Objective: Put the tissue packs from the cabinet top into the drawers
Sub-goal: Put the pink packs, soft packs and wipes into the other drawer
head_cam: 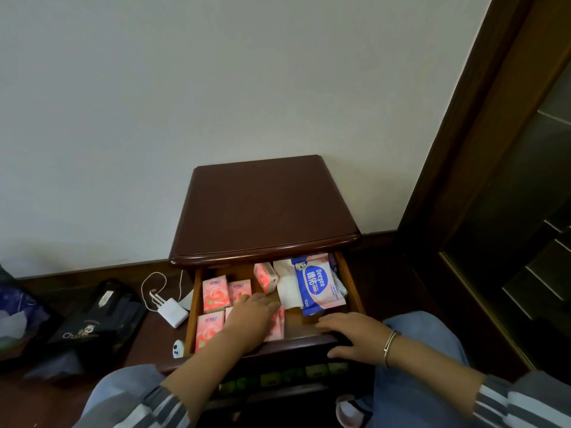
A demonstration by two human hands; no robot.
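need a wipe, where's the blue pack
Head view: blue pack in the right half of the open drawer, beside white tissue, beyond the right hand.

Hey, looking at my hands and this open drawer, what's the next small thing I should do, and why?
Probably lift your left hand out of the open wooden drawer. It lies flat on the pink tissue packs already inside, no pack shows on the dark wooden cabinet top, and your right hand rests on the drawer's front edge, seemingly ready to push it shut.
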